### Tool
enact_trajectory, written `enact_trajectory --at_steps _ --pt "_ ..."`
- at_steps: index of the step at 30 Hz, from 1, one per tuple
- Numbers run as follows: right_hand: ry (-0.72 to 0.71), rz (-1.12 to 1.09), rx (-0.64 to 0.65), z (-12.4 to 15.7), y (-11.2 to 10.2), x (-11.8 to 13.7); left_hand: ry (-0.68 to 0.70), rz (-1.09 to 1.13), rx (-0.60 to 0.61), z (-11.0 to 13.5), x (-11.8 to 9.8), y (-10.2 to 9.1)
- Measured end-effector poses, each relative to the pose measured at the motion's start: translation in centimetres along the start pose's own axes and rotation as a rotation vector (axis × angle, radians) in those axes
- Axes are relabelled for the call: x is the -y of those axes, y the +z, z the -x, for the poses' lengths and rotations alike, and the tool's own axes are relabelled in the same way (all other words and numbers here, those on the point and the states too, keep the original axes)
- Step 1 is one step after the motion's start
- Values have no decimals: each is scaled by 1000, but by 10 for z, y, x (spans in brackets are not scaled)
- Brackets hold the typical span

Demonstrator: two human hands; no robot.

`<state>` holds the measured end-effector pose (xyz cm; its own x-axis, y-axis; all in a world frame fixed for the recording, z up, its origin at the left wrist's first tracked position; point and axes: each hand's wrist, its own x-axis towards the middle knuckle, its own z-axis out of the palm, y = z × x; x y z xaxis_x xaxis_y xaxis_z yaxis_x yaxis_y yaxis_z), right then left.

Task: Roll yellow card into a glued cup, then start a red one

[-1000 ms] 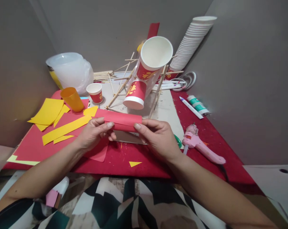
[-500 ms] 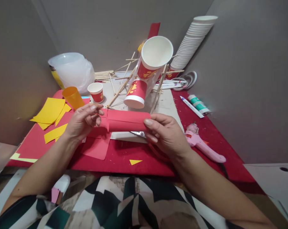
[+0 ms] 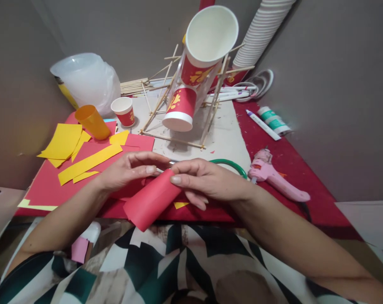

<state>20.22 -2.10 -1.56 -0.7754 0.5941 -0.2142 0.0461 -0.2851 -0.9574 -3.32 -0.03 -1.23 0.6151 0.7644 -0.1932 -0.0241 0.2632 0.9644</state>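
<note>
A red paper tube [image 3: 153, 198] slants down toward my lap, its seam and lower end turned to me. My right hand [image 3: 207, 179] pinches its upper end between thumb and fingers. Just beside that end, my left hand [image 3: 131, 169] has its fingers stretched out and its thumb apart, with nothing visible in it. Behind the hands lie scissors with a green handle [image 3: 231, 164], partly hidden. Beyond stands a stick frame [image 3: 175, 141] carrying red-and-white paper cups [image 3: 181, 107] joined in a slanted column.
To the left are red sheets [image 3: 48, 185], yellow paper pieces [image 3: 63, 141], an orange tube [image 3: 92, 121], a small paper cup [image 3: 124, 113] and a white plastic bag [image 3: 93, 84]. At right lie a pink glue gun [image 3: 278, 181], a marker [image 3: 263, 125] and a green-and-white roll [image 3: 273, 120]. Stacked cups [image 3: 264, 29] lean behind.
The red paper tube has gone from level to slanting, and lower toward me. My left hand has opened out nearer the right hand. The green scissors handle now shows, and the view has tilted down.
</note>
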Motion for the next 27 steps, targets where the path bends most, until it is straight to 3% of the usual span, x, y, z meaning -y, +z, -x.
enact_trajectory --at_steps 10,17,27 --pt "15 9 5 -3 1 0 -118 74 49 -9 16 9" --pt "36 -33 -71 -6 1 1 -141 302 66 -12 23 12" --pt "8 -96 -57 -7 -1 -3 -174 306 95 -13 25 10"
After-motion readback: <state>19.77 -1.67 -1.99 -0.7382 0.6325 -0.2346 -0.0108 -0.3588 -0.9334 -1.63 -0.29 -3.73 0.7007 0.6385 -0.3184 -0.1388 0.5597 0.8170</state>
